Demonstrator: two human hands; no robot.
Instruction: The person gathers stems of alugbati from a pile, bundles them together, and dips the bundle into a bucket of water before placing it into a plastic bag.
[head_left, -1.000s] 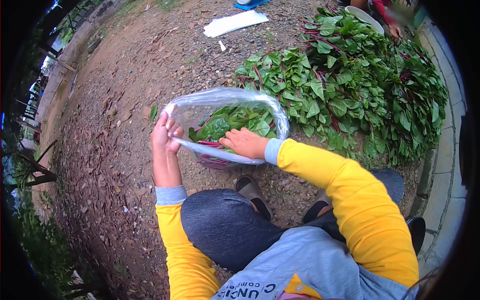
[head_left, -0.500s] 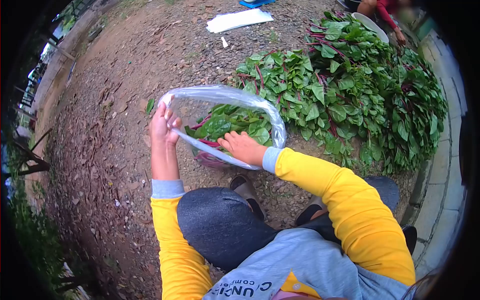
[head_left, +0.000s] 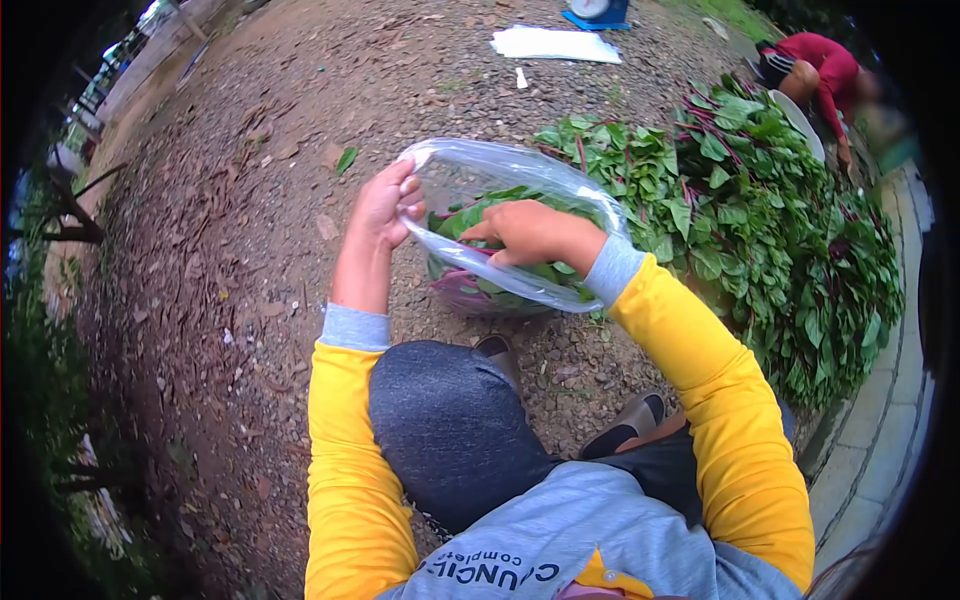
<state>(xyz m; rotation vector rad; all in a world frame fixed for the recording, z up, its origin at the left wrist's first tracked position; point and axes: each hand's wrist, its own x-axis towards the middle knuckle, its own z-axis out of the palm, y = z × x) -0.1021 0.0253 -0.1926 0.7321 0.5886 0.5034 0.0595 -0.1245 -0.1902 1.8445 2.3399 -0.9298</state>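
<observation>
A clear plastic bag (head_left: 455, 150) stands with its mouth held wide above the ground in front of my knees. My left hand (head_left: 387, 202) is closed on the left side of its rim. Inside lie leafy greens with purple-red stems, which look like Malabar spinach (head_left: 470, 215). My right hand (head_left: 540, 235) reaches through the mouth from the right, palm down over these leaves, its index finger and thumb apart; the other fingertips are partly hidden. To the right of the bag spreads a large heap of the same greens (head_left: 740, 190).
White sheets, perhaps folded plastic (head_left: 555, 44), lie on the gravel at the back near a blue weighing scale (head_left: 597, 14). A person in a red top (head_left: 825, 70) bends beside the heap and a pale basin (head_left: 797, 122). A concrete kerb (head_left: 865, 440) runs along the right.
My right hand has lifted from flat on the greens near the front rim and sits further over the bag's mouth. The view has shifted, showing more of the scale and the other person.
</observation>
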